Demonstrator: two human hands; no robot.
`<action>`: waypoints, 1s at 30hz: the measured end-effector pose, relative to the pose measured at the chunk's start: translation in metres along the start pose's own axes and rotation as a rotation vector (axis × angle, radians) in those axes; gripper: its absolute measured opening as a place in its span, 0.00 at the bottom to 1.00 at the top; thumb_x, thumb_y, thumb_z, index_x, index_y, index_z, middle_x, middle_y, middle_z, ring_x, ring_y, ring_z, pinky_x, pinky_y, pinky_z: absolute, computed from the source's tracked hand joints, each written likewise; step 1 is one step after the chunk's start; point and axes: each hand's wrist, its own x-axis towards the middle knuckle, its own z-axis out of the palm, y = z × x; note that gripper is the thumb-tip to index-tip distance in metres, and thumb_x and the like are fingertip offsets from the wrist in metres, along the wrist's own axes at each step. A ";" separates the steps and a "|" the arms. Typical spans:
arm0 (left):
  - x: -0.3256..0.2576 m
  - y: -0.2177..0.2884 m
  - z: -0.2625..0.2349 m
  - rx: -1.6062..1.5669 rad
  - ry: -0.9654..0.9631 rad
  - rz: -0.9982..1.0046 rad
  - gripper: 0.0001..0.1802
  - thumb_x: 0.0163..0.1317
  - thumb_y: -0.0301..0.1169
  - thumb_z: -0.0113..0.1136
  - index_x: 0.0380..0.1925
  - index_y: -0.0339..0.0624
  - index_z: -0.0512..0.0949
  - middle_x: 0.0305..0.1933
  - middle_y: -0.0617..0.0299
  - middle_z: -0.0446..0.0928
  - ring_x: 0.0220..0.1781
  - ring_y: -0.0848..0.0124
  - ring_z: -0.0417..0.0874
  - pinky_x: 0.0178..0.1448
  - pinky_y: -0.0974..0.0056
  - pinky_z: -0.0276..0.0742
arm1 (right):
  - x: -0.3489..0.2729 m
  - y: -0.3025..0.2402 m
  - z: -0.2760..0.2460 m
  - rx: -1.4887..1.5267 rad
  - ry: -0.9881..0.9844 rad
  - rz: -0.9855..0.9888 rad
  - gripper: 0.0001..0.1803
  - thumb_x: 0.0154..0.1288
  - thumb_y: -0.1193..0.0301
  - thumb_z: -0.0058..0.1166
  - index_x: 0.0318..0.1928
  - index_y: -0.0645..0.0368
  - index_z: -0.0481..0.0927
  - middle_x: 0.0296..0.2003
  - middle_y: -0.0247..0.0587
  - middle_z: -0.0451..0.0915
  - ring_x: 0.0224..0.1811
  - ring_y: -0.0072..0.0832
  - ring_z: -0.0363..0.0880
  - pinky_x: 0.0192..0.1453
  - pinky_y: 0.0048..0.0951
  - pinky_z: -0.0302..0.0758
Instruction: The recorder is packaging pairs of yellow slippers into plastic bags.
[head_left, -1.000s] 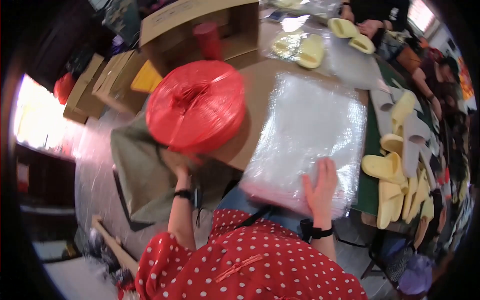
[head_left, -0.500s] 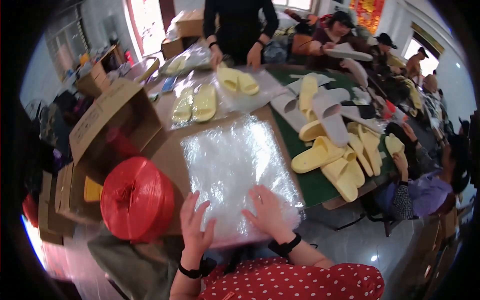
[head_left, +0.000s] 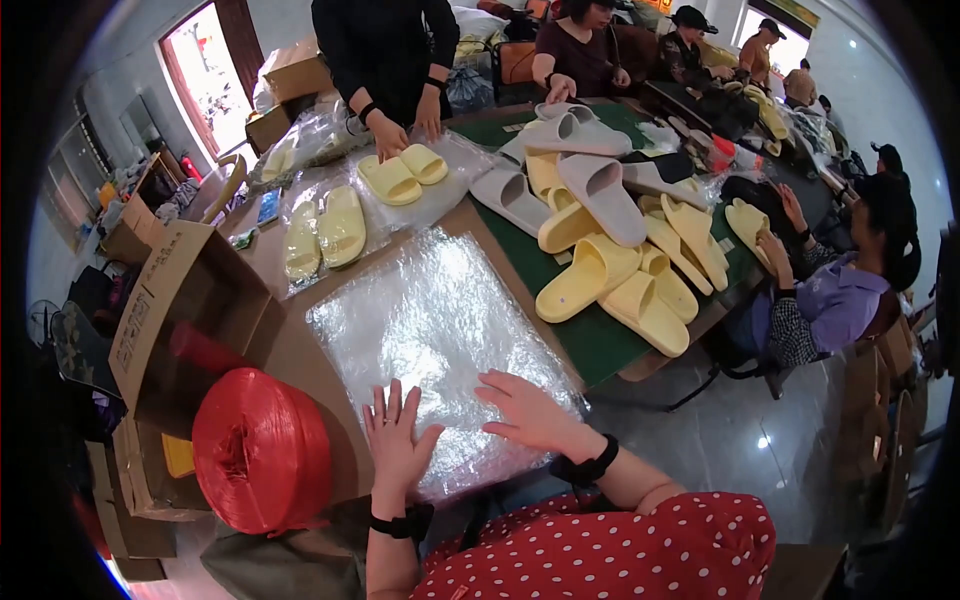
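Left hand (head_left: 398,440) lies flat, fingers spread and released, on the near edge of a stack of clear plastic bags (head_left: 430,330). Right hand (head_left: 528,412) also flat, palm down, fingers extended and grasping nothing, resting on the same stack at 3 o'clock of the left hand. Both wrists carry black bands. The stack sits on a brown tabletop (head_left: 290,350), directly at 12 o'clock of the hands, mid-frame.

At 9 o'clock of the left hand: a big red spool of plastic twine (head_left: 262,450), just beside the stack's near corner. At 10 o'clock: an open cardboard box (head_left: 170,300).

At 1 o'clock of the stack, on a green mat (head_left: 560,270): a heap of yellow slippers (head_left: 640,270) mixed with grey slippers (head_left: 590,180). At 12 o'clock, another person's hands (head_left: 405,125) touch a bagged yellow pair (head_left: 400,172).
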 end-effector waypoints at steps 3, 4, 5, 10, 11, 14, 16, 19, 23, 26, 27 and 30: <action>0.002 -0.003 0.002 -0.008 -0.006 -0.009 0.37 0.64 0.52 0.62 0.69 0.48 0.71 0.80 0.51 0.58 0.83 0.44 0.49 0.82 0.37 0.38 | -0.002 0.004 -0.032 0.086 0.020 0.110 0.25 0.66 0.60 0.64 0.58 0.61 0.79 0.60 0.53 0.78 0.66 0.48 0.73 0.70 0.43 0.70; 0.001 -0.003 0.003 -0.013 -0.003 -0.010 0.37 0.64 0.52 0.62 0.70 0.49 0.71 0.80 0.51 0.58 0.83 0.44 0.49 0.82 0.37 0.37 | -0.004 0.009 -0.040 0.065 0.143 0.122 0.22 0.65 0.61 0.65 0.55 0.59 0.82 0.55 0.49 0.81 0.61 0.46 0.76 0.67 0.43 0.73; -0.001 -0.004 0.003 -0.018 0.001 -0.012 0.36 0.64 0.51 0.62 0.70 0.49 0.71 0.80 0.52 0.58 0.83 0.45 0.49 0.82 0.37 0.37 | -0.004 0.015 -0.052 -0.023 0.205 0.130 0.20 0.63 0.63 0.66 0.53 0.59 0.82 0.53 0.46 0.82 0.58 0.45 0.79 0.63 0.42 0.75; -0.002 -0.004 0.003 -0.018 0.001 -0.007 0.37 0.64 0.51 0.62 0.70 0.50 0.71 0.81 0.53 0.57 0.83 0.46 0.49 0.82 0.38 0.37 | -0.018 0.062 -0.092 -0.136 0.542 0.570 0.18 0.62 0.63 0.67 0.47 0.61 0.82 0.43 0.47 0.83 0.48 0.45 0.82 0.51 0.40 0.79; -0.002 -0.005 0.004 -0.019 0.002 -0.009 0.37 0.64 0.51 0.62 0.71 0.50 0.70 0.81 0.53 0.57 0.83 0.46 0.48 0.82 0.38 0.37 | -0.023 0.074 -0.095 -0.176 0.565 0.653 0.19 0.62 0.63 0.67 0.48 0.61 0.81 0.42 0.47 0.83 0.47 0.45 0.82 0.50 0.41 0.79; -0.002 -0.006 0.005 -0.010 -0.002 -0.006 0.37 0.64 0.52 0.62 0.71 0.50 0.70 0.81 0.53 0.57 0.83 0.47 0.48 0.82 0.38 0.37 | -0.039 0.102 -0.102 -0.448 0.705 0.679 0.23 0.62 0.61 0.67 0.52 0.60 0.79 0.43 0.49 0.80 0.47 0.47 0.80 0.51 0.44 0.78; -0.002 -0.006 0.006 -0.017 0.004 -0.005 0.37 0.64 0.53 0.62 0.71 0.50 0.70 0.81 0.53 0.57 0.83 0.45 0.49 0.82 0.37 0.37 | -0.047 0.115 -0.104 -0.559 0.725 0.744 0.25 0.62 0.59 0.67 0.53 0.59 0.78 0.44 0.50 0.79 0.48 0.49 0.79 0.52 0.45 0.78; -0.002 -0.007 0.006 -0.025 0.012 -0.004 0.37 0.63 0.53 0.62 0.70 0.50 0.71 0.81 0.52 0.57 0.83 0.44 0.50 0.82 0.37 0.38 | -0.056 0.136 -0.107 -0.639 0.706 0.863 0.27 0.60 0.56 0.68 0.53 0.60 0.77 0.48 0.54 0.76 0.52 0.52 0.77 0.54 0.49 0.77; -0.001 -0.009 0.009 -0.024 0.010 -0.006 0.37 0.63 0.53 0.63 0.70 0.51 0.71 0.80 0.52 0.58 0.83 0.45 0.50 0.82 0.37 0.38 | -0.065 0.164 -0.116 -0.395 0.546 0.933 0.23 0.57 0.66 0.63 0.51 0.63 0.77 0.48 0.56 0.76 0.53 0.54 0.76 0.55 0.50 0.76; 0.000 -0.008 0.009 -0.031 0.015 0.003 0.37 0.62 0.53 0.63 0.70 0.51 0.71 0.80 0.52 0.58 0.82 0.44 0.50 0.82 0.36 0.38 | -0.068 0.182 -0.126 -0.407 0.630 0.858 0.21 0.55 0.71 0.59 0.50 0.64 0.77 0.47 0.57 0.76 0.52 0.56 0.76 0.55 0.50 0.75; 0.000 -0.008 0.009 -0.029 0.016 0.001 0.37 0.62 0.53 0.63 0.70 0.51 0.71 0.80 0.52 0.58 0.82 0.44 0.50 0.82 0.36 0.38 | -0.062 0.186 -0.131 -0.398 0.630 0.835 0.21 0.54 0.72 0.57 0.50 0.64 0.78 0.47 0.58 0.76 0.51 0.56 0.76 0.56 0.49 0.75; -0.001 -0.011 0.010 -0.026 0.024 -0.005 0.37 0.62 0.53 0.64 0.69 0.51 0.72 0.80 0.52 0.58 0.82 0.44 0.50 0.82 0.36 0.38 | -0.057 0.194 -0.149 -0.284 0.502 0.827 0.18 0.56 0.74 0.55 0.48 0.65 0.77 0.43 0.55 0.77 0.48 0.54 0.78 0.53 0.46 0.76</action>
